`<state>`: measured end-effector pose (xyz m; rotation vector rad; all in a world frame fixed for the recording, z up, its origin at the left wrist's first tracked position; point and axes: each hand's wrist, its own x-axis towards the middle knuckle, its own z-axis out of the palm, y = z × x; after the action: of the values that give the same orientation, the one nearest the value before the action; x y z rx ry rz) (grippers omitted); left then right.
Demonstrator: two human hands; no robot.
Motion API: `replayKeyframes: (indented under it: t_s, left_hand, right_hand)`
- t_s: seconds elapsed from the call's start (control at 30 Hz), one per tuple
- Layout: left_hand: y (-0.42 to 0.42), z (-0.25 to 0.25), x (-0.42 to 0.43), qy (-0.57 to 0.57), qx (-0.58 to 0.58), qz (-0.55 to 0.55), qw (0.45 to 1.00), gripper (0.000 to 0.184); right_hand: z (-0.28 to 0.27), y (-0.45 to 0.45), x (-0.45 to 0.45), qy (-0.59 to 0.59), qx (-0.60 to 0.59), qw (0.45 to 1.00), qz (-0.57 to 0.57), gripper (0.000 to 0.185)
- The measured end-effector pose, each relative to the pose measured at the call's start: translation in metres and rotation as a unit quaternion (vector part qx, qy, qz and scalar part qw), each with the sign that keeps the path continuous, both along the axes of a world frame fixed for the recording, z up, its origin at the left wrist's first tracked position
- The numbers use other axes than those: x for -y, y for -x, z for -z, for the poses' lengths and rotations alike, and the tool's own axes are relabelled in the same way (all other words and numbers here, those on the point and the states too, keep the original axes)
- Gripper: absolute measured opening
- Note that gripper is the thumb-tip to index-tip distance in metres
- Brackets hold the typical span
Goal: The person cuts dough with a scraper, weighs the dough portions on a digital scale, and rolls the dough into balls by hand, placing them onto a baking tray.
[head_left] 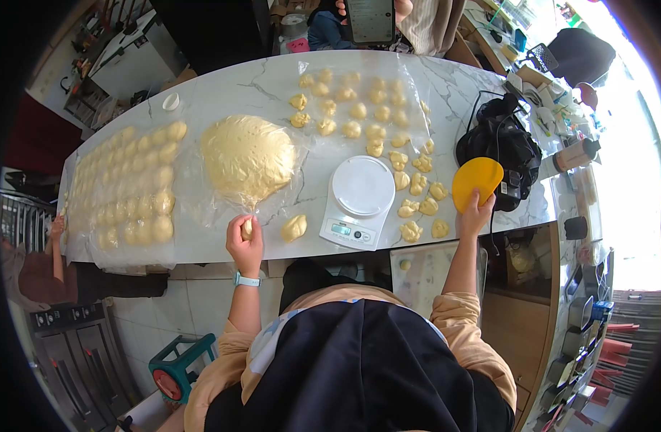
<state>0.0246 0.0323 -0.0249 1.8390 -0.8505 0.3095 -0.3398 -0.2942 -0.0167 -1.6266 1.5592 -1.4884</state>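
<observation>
One large dough mass (pixel 247 155), one yellow scraper (pixel 476 181), one scale (pixel 360 189), one phone (pixel 370 21).

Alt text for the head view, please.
The left hand grips a dough piece by a large dough mound; the right hand holds a yellow scraper. A white digital kitchen scale and dough balls sit on the marbled table.

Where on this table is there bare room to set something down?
Between the small white object and the far plastic sheet, beyond the big dough; also between that sheet and the black bag. Right of the scale it is crowded with loose dough pieces.
</observation>
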Motion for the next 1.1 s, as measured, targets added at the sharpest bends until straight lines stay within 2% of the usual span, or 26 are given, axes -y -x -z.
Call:
replayKeyframes:
  t_s: [0.4, 0.6, 1.0, 1.1]
  left_hand:
    - [0.0014, 0.002, 0.0003, 0.006, -0.011, -0.024, 1.0, 0.014]
    - [0.0007, -0.0006, 0.0005, 0.012, 0.034, -0.027, 0.999, 0.02]
    - [0.0016, 0.0072, -0.0012, 0.034, -0.034, -0.012, 0.999, 0.023]
    - [0.001, 0.0068, 0.0001, 0.043, -0.02, -0.011, 0.999, 0.021]
  right_hand:
    - [0.0035, 0.0017, 0.0024, 0.002, 0.013, 1.0, -0.007, 0.03]
    - [0.0038, 0.0022, 0.0025, 0.01, -0.001, 1.0, -0.001, 0.03]
    - [0.0005, 0.0002, 0.0007, -0.006, 0.004, 1.0, 0.001, 0.029]
    - [0.0002, 0.0, 0.0005, -0.011, 0.003, 1.0, 0.001, 0.03]
